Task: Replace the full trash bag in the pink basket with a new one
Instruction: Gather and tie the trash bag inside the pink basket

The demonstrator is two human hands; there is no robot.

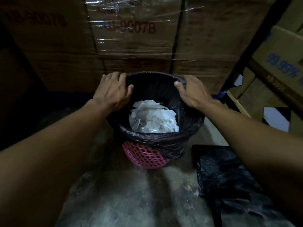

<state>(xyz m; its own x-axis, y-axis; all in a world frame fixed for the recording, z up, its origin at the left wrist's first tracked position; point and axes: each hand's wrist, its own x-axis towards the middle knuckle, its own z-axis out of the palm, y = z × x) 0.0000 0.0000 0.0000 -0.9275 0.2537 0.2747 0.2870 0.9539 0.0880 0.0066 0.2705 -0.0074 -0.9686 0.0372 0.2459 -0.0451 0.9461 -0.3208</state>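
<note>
While pink basket (144, 158) stands on the floor (131, 202), trash bag (157, 140) cuffed over its rim: left hand (113, 89), right hand (191, 90) — each clasps the far rim, thumb inside, fingers curled outside. Risk — an uneven lift could snag film on mesh, spilling white waste (152, 118).

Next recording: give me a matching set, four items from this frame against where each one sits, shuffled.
Things:
1 pink plastic lattice basket
2 black plastic liner bag
3 crumpled white waste
4 loose black plastic bag

Places:
A inside the liner bag
B lying on the concrete floor, right of the basket
C standing before the wrapped cardboard boxes
D draped over the basket's rim

Pairs: 1-C; 2-D; 3-A; 4-B
</note>
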